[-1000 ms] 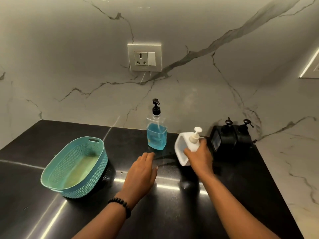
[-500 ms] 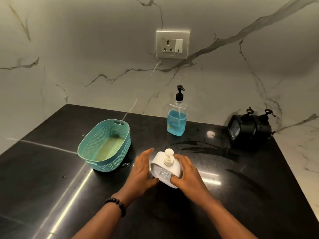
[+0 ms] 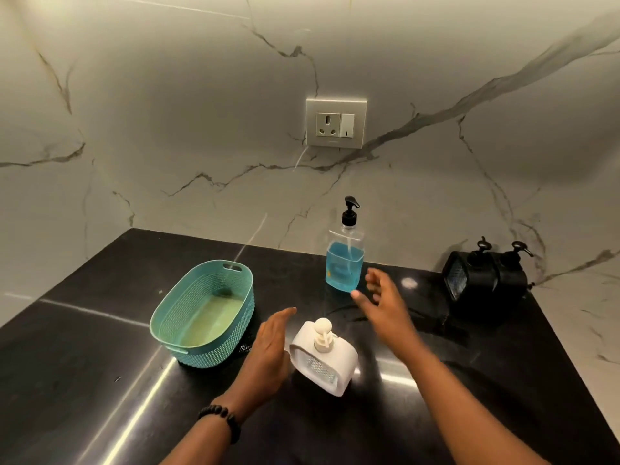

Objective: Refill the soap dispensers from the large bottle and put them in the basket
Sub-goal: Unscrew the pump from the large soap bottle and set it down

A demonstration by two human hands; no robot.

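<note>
Head view: the white soap dispenser (image 3: 323,357) stands on the black counter (image 3: 100,380), close to the person. Its shell looks like rigid, smooth plastic with rounded corners; judged light if near empty, and likely slippery if soap is on the surface. The recommended hold is across the two flat sides of the body, below the pump head (image 3: 323,332); the pump is a poor lifting point, since it may depress or unscrew.

The large bottle (image 3: 345,260) stands at 12 o'clock from the dispenser, upright, roughly half full of blue liquid. It is judged heavier and stiff-walled; grip the square body low, not the black pump.

The left hand (image 3: 271,350) lies at 9 o'clock from the dispenser, fingers straight and together, palm facing the shell, just beside it; contact cannot be confirmed. The right hand (image 3: 382,303) is at 1 o'clock from the dispenser, fingers spread and relaxed, holding nothing, near the base of the large bottle.

The teal basket (image 3: 204,313) sits at 9 o'clock, beyond the left hand. Two black dispensers (image 3: 486,276) stand at 2 o'clock, well apart from both hands.
</note>
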